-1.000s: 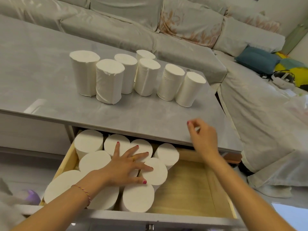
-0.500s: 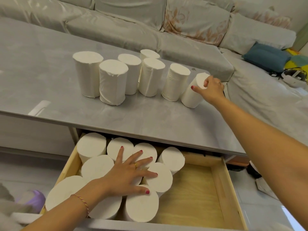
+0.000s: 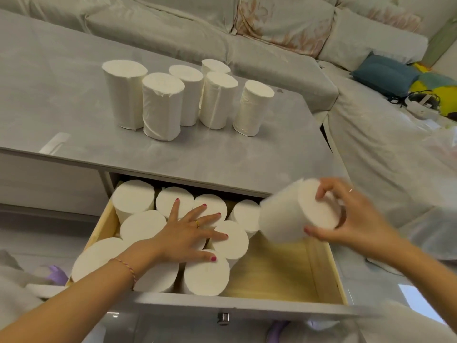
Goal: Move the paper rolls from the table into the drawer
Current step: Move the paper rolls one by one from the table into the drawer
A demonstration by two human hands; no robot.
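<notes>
Right hand (image 3: 356, 219) gripping tilted, blurred white paper roll (image 3: 291, 214), left hand (image 3: 190, 231) flat, fingers spread

A home living room: a covered corner sofa (image 3: 272, 45) with cushions (image 3: 385, 75) wraps around a grey coffee table (image 3: 74, 95).

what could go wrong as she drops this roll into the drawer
1. The roll in the right hand is tilted and may land askew against the standing rolls.
2. The left hand lies flat on those rolls, so the incoming roll could bump its fingers.
</notes>
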